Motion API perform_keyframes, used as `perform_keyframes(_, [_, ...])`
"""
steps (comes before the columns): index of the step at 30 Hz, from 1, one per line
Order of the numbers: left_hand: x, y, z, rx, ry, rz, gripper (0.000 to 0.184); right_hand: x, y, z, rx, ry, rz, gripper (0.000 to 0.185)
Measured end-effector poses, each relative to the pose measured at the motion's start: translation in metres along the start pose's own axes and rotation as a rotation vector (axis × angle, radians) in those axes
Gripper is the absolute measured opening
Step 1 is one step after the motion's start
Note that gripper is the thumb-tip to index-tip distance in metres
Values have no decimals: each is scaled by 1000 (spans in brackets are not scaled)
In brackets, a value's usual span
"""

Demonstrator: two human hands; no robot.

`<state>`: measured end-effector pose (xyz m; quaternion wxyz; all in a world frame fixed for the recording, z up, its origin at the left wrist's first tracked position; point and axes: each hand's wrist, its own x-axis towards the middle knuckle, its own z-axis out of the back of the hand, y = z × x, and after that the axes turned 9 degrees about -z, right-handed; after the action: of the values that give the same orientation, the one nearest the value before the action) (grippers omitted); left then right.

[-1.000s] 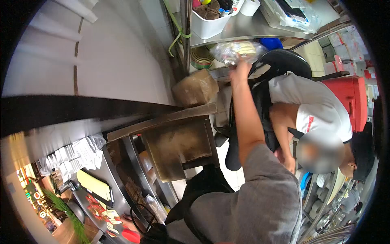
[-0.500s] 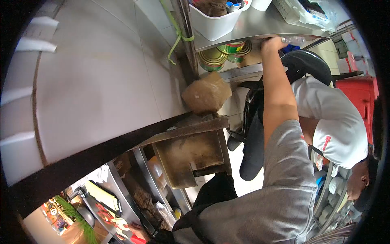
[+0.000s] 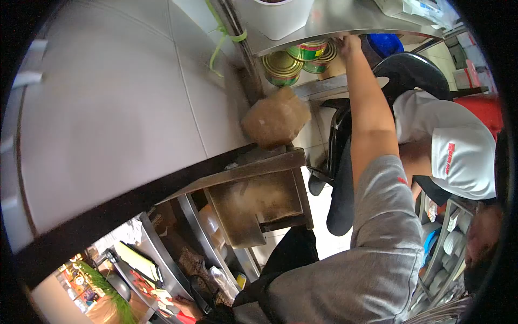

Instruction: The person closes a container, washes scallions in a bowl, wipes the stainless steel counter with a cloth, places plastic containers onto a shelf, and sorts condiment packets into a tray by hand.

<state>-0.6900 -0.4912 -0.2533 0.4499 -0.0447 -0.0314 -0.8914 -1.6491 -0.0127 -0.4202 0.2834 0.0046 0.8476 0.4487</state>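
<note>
The head view shows the right hand (image 3: 352,45) under the front edge of the steel shelf (image 3: 345,19), fingers partly hidden; whether they grip anything I cannot tell. Metal cans (image 3: 283,68) stand beside it, a blue item (image 3: 385,45) on its other side. Well apart, the left hand (image 3: 185,306), its grip unclear, is near red and yellow papers (image 3: 144,284).

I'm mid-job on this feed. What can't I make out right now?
All in the head view:
Right hand: fingers blurred by the grey steel shelf's edge; any hold unclear.
Left hand: small, near the bottom edge; grip unclear.
White plastic tub: contents cut off by the top edge.
Green-and-gold metal cans: label wording too small.
</note>
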Motion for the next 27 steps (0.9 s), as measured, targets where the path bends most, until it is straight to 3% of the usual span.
perform_keyframes(2, [-2,-7,3,23,13,45,30,3,-15,5,14,82,139,31])
perform_keyframes(4, [-2,-16,-5,47,-97,34,36,-57,-13,5,-90,68,17,31])
perform_keyframes(5, [2,-19,-3,14,-35,114,36,-98,-11,3,-172,57,12,32])
perform_keyframes(6, [7,-24,2,-18,26,201,37,-69,-37,35,-240,106,-27,27])
perform_keyframes(8, [7,-17,-2,-57,64,241,41,-158,-41,52,-155,283,-1,15])
perform_keyframes(10, [-2,-37,1,-202,-83,137,55,-273,-40,51,-87,184,87,18])
perform_keyframes(11, [4,-42,1,-19,-82,176,67,-307,-49,69,-137,223,137,12])
perform_keyframes(12, [0,-54,5,-130,-150,177,58,-342,-63,85,-107,176,85,9])
perform_keyframes(13, [7,-75,22,-132,-87,195,40,-364,-87,113,-70,236,115,6])
perform_keyframes(14, [13,-95,35,-324,-61,392,22,-397,-99,123,-116,272,42,7])
perform_keyframes(15, [9,-75,22,-163,-96,201,18,-439,-108,116,-164,221,-23,10])
perform_keyframes(16, [7,-75,23,-351,-118,299,14,-464,-120,121,-195,379,-71,15])
perform_keyframes(17, [14,-68,39,-710,116,492,18,-493,-127,109,-287,567,-101,17])
perform_keyframes(18, [13,-53,38,-1071,11,353,21,-529,-122,97,-359,735,-108,19])
perform_keyframes(19, [18,-66,80,-1384,14,572,26,-558,-117,85,-430,898,-105,20])
perform_keyframes(21, [5,-69,144,-2175,1,236,39,-591,-111,60,-608,1210,-3,26])
perform_keyframes(23, [-23,-58,196,-2568,-131,-64,51,-620,-108,34,-752,1435,85,26])
perform_keyframes(25, [-52,-34,240,-2714,-243,-497,56,-677,-97,-2,-767,1583,227,25])
perform_keyframes(27, [-89,-11,263,-2737,-407,-604,54,-731,-102,-19,-740,1727,302,24])
